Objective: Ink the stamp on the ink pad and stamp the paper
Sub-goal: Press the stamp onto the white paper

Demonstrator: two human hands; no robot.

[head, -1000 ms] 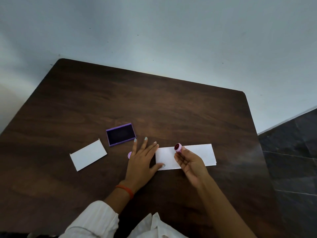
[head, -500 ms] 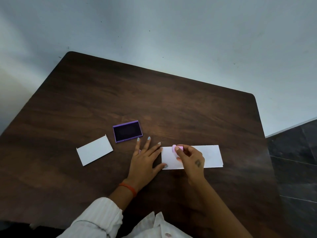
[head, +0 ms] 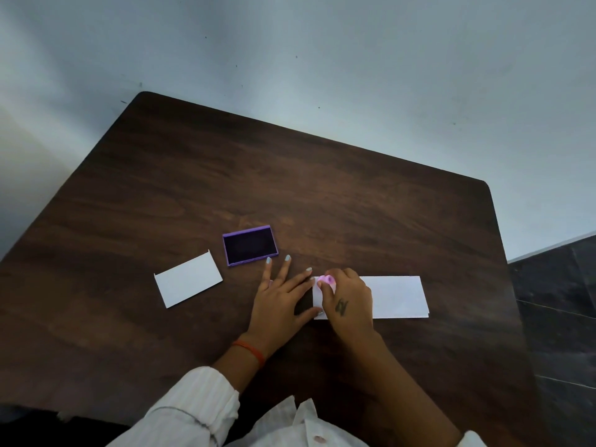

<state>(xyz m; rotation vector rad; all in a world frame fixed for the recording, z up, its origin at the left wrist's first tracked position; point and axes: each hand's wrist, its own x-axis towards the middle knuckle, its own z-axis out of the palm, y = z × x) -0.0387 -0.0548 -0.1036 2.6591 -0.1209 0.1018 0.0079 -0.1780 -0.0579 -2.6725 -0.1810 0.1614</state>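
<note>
A small pink stamp (head: pixel 326 280) is pinched in my right hand (head: pixel 346 300) and pressed face down on the left end of a long white paper (head: pixel 398 296). My left hand (head: pixel 280 296) lies flat on the table with fingers spread, its thumb holding down the paper's left edge. An open ink pad (head: pixel 250 245) with a purple frame and dark pad sits just beyond my left fingertips. The stamped face and any mark under it are hidden by my right hand.
A smaller white card (head: pixel 188 279) lies to the left of the ink pad on the dark wooden table (head: pixel 322 188). The table's far edge meets a pale wall; its right edge drops to a dark tiled floor (head: pixel 561 301).
My right hand turned the stamp from face up to face down and lowered it onto the paper's left end. My left hand stayed flat beside it.
</note>
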